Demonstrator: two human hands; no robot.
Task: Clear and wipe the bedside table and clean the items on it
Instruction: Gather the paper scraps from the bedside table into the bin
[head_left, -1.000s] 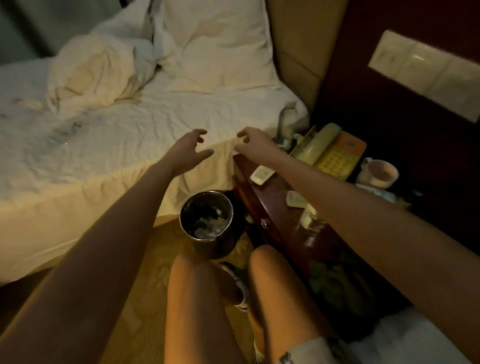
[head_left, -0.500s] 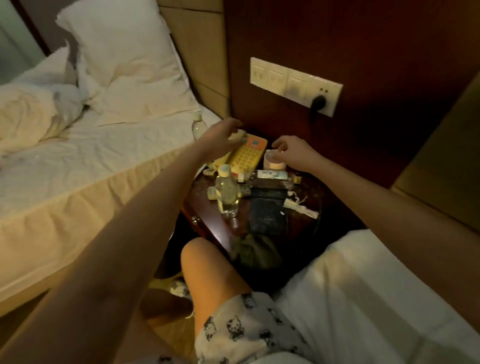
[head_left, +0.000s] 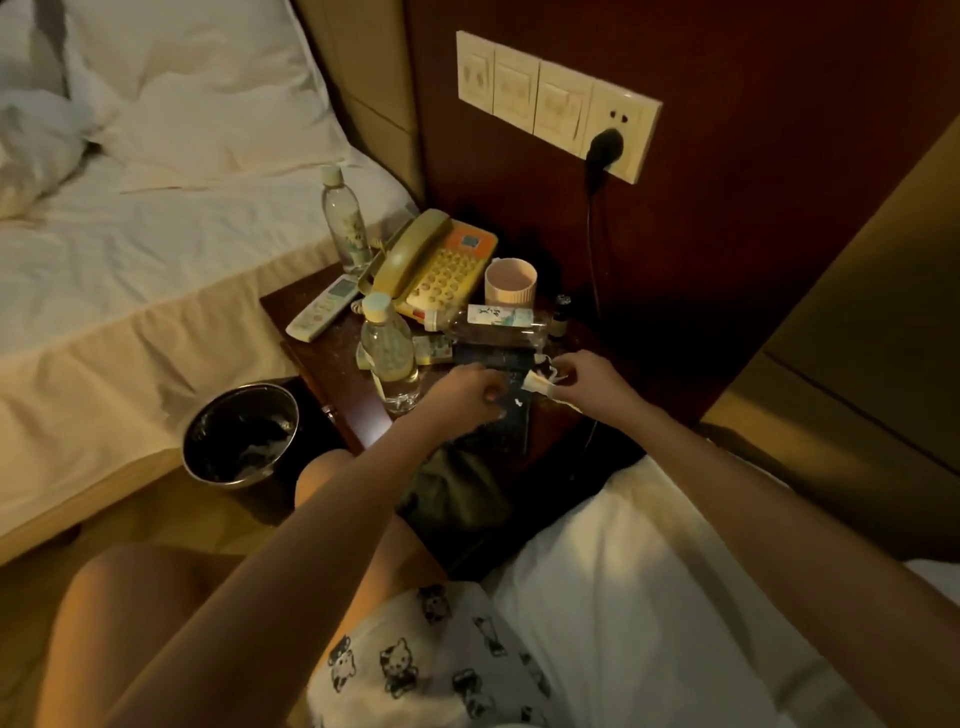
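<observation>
Right hand (head_left: 589, 374) over table (head_left: 322, 364) near edge, fingers pinching crumpled white scrap (head_left: 540, 385). Left hand (head_left: 465, 392) just beside, fingers curled; contents cannot tell. Upright bottle (head_left: 389, 353) near left edge, phone (head_left: 436, 265) at far edge.

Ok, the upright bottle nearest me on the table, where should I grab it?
Best take the near bottle round its body, below the cap, coming from the side facing the bed. It stands upright and that flank looks open; the small box and lying bottle crowd its right.
</observation>
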